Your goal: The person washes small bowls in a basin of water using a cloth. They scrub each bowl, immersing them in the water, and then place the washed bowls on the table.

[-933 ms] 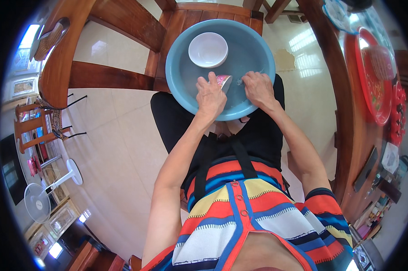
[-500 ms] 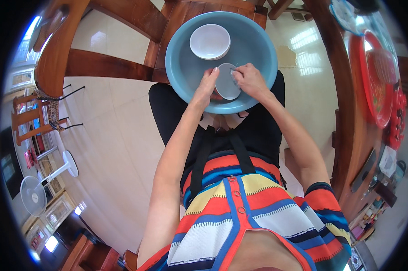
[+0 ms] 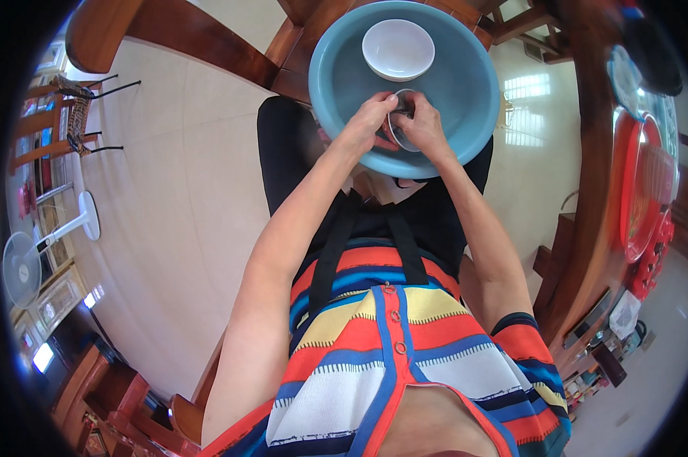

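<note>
A wide blue plastic basin (image 3: 466,84) rests on a wooden chair between my knees. Over its near side, my left hand (image 3: 363,126) grips a small bowl (image 3: 411,143) by its left wall, fingers curled beneath and thumb at the rim. The bowl is tilted, its opening facing right. My right hand (image 3: 426,128) is bent into that opening, fingers closed on what looks like a small silvery scouring pad, now mostly hidden. Farther back in the basin sits a white bowl (image 3: 397,49), upright and apart from both hands.
To the right runs a wooden table (image 3: 588,251) bearing a red tray (image 3: 640,190) and other items. A wooden chair rail (image 3: 199,38) lies at the upper left. A white fan (image 3: 22,270) stands far left on the pale tiled floor (image 3: 176,228).
The bowl in my left hand has turned more on its side, and my right hand has gone deeper into it. The whole view has shifted, placing the basin higher and farther right.
</note>
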`<state>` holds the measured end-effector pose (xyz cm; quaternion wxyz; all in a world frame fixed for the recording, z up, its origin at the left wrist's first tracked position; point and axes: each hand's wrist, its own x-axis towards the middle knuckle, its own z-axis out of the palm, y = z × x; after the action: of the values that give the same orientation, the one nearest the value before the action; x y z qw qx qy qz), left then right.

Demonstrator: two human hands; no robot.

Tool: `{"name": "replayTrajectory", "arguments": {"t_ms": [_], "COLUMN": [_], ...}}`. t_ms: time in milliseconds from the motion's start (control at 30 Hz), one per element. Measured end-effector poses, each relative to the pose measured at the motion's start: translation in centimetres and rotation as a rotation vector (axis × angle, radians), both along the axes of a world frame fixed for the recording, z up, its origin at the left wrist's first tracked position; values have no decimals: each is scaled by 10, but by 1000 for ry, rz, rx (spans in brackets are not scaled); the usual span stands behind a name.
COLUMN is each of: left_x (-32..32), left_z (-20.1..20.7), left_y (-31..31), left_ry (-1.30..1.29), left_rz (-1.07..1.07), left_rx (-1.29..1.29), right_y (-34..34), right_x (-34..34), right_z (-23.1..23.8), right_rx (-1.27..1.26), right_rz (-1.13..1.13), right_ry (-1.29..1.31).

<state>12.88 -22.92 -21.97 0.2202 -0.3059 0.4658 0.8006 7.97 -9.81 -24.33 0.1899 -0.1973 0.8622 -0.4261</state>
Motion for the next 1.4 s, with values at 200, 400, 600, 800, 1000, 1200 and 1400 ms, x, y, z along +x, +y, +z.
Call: {"name": "replayTrajectory", "arguments": {"t_ms": [200, 400, 600, 800, 1000, 1200, 1400], "left_x": [0, 1, -2, 4, 1, 2, 3], "left_z": [-6, -10, -4, 1, -4, 2, 3], "left_y": [4, 4, 8, 12, 8, 9, 6], "left_ry": [23, 60, 4, 109, 113, 46, 6], "left_rz": [126, 85, 234, 124, 106, 116, 62], "left_rx": [-126, -157, -155, -314, -320, -296, -91], "right_y": [17, 35, 37, 15, 41, 37, 20], "right_x": [8, -13, -21, 1, -18, -17, -26], "right_z": [19, 34, 7, 38, 7, 11, -1], "right_rx": [-2, 580, 195, 261, 309, 520, 304], "right_rz": [507, 787, 656, 407, 729, 734, 392], "right_ry": [-68, 363, 382, -47, 335, 378, 154]}}
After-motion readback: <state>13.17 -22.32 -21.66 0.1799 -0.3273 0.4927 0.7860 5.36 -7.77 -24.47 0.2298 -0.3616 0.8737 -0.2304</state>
